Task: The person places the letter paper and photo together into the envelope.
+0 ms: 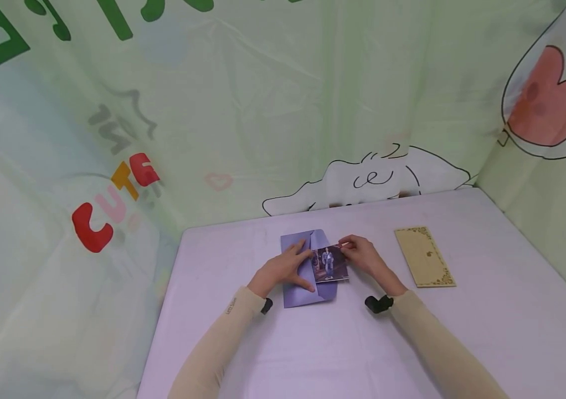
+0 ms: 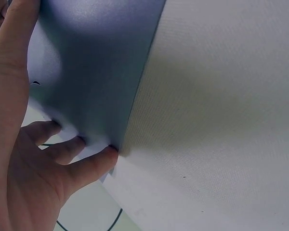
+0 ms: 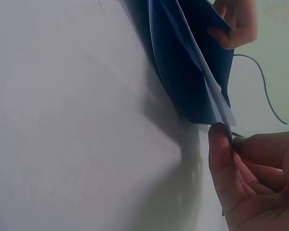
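A lavender envelope (image 1: pixel 297 298) lies on the table, its opening to the right. Across that opening a photo card (image 1: pixel 331 265) of a standing figure sits with its left edge at the envelope's mouth; how deep it reaches inside is hidden. My left hand (image 1: pixel 285 269) rests on the envelope with spread fingers. In the left wrist view, fingertips touch the envelope (image 2: pixel 98 57) near its edge. My right hand (image 1: pixel 364 256) pinches the card's upper right corner between thumb and fingers. The right wrist view shows the card (image 3: pixel 216 89) edge-on beside the parted envelope layers.
A beige rectangular card (image 1: pixel 423 260) with brown corner ornaments lies to the right of my right hand. The pale lilac table (image 1: pixel 343 354) meets a printed cloth backdrop (image 1: pixel 273 111) at its far edge. Black straps with small devices are on both wrists.
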The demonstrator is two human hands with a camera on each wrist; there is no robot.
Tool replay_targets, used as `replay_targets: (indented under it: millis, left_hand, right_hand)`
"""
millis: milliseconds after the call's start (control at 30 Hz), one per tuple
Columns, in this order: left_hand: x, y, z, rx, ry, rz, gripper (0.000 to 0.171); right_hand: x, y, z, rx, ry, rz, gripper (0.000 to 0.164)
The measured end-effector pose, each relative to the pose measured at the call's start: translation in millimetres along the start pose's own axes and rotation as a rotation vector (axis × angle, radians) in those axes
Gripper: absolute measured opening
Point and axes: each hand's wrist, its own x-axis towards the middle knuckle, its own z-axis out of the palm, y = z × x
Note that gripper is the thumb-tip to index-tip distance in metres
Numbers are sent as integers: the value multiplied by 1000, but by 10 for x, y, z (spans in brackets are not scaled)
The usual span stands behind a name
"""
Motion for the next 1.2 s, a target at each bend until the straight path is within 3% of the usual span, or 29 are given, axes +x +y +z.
replay_targets:
  millis: [333,600,900,1200]
  left_hand:
    - [29,-16,38,11,10,22,94]
    - [25,-41,31,37,0,6,103]
    - [57,-78,73,28,27,41,91]
    - [35,-71,57,26,37,41,93]
  right_hand:
    - [59,-55,128,-7,-12,-3,27]
    - [91,-137,275,47,-44,-36,27]
    - [116,-180,389,37,-50,-31,29]
    - [134,-153,495,58,-58,-34,30]
